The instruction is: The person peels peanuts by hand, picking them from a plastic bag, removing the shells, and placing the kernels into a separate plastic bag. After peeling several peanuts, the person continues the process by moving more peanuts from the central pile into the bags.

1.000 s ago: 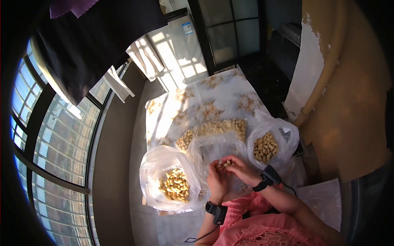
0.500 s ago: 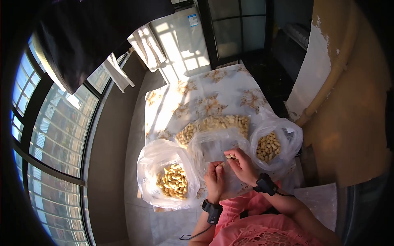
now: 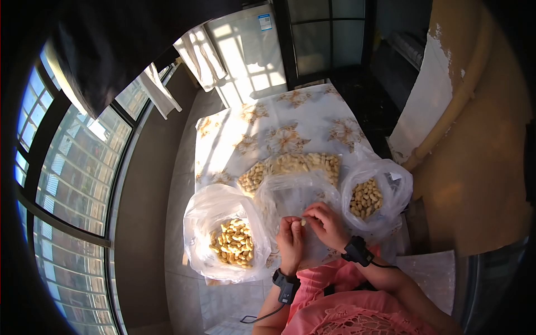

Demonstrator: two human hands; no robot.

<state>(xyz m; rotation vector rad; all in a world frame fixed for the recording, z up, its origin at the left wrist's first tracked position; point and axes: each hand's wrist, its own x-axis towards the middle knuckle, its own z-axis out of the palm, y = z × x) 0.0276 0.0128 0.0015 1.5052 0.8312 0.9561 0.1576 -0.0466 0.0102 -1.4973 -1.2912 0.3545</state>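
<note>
Over the middle plastic bag (image 3: 267, 192), my two hands come together close in front of me. My left hand (image 3: 290, 243) is closed in a pinch, with a pale peanut (image 3: 303, 222) at its fingertips. From the right, my right hand (image 3: 328, 228) is closed too, its thumb and fingertips meeting at the same peanut; its curled fingers hide anything deeper in the grip. To the left, an open plastic bag (image 3: 195, 223) holds a pile of peanuts (image 3: 234, 244). A smaller open bag (image 3: 399, 192) of peanuts (image 3: 365, 200) stands to the right.
Beyond the middle bag lies a long clear bag of peanuts (image 3: 304, 162). A flowered tablecloth (image 3: 268, 120) covers the table. Windows (image 3: 78, 178) line the left side, and a pipe (image 3: 446, 120) runs along the right wall. Black bands with cables sit on both wrists.
My right hand has moved slightly left and its fingertips now meet my left hand's at the peanut. The peanuts seen in its fingers before are now hidden. The bags stay in place.
</note>
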